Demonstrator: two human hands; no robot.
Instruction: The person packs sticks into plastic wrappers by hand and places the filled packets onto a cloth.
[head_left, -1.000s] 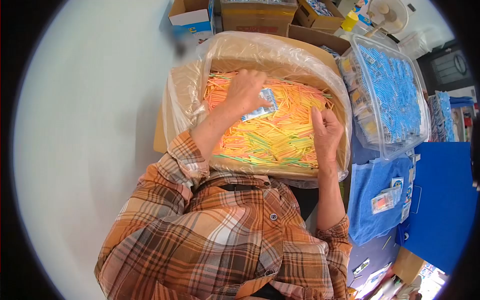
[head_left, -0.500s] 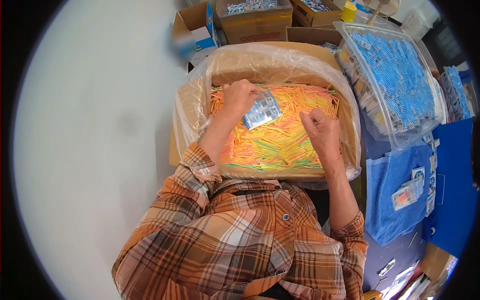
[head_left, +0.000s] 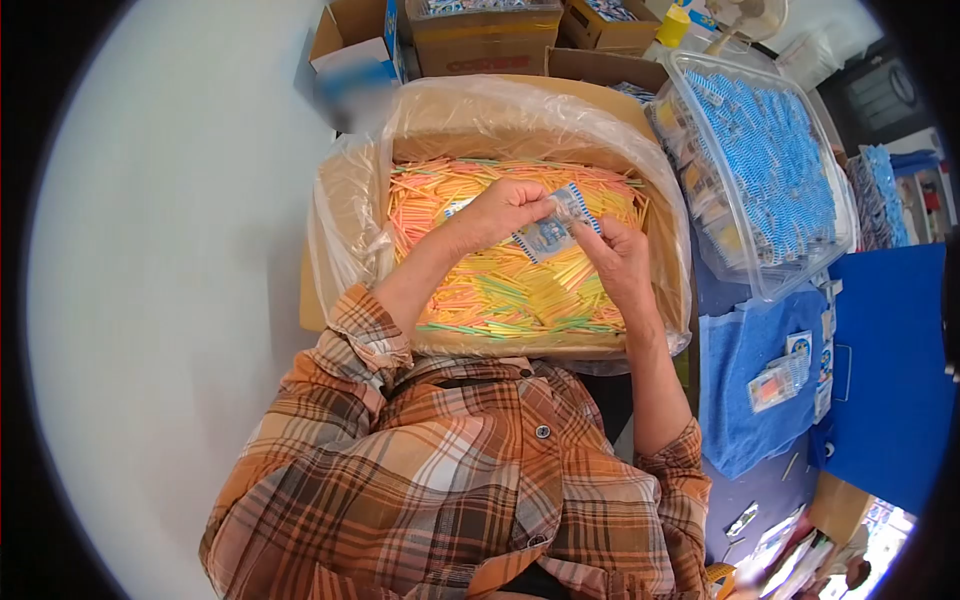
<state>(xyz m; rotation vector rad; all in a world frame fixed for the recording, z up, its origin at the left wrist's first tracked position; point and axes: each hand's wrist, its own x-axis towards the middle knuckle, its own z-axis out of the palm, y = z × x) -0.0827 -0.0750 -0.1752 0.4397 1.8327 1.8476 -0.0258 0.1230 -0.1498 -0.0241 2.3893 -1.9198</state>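
Note:
My left hand (head_left: 503,212) pinches the upper edge of a small clear packet (head_left: 546,238) with blue-and-white striped ends. On the packet's right side my right hand (head_left: 620,262) is closed, thumb and fingers gripping it. Both hands hold the packet over a bed of short yellow, pink and green sticks (head_left: 490,300), which look like thin straws. These sticks fill a cardboard box (head_left: 530,347) lined with clear plastic film (head_left: 350,210). Partly hidden behind my left hand, a white-and-blue piece (head_left: 457,206) lies on the sticks.
Right of the box, a clear plastic tub (head_left: 770,285) holds many blue-striped packets. A blue towel (head_left: 735,420) lies below it, with several packets (head_left: 780,385) on top. Cardboard boxes (head_left: 485,50) stand behind. A blue panel (head_left: 890,370) is at far right.
My right hand has moved left to the packet and closed on it. The packet, earlier by my left hand alone, is now between both hands. The view has shifted slightly.

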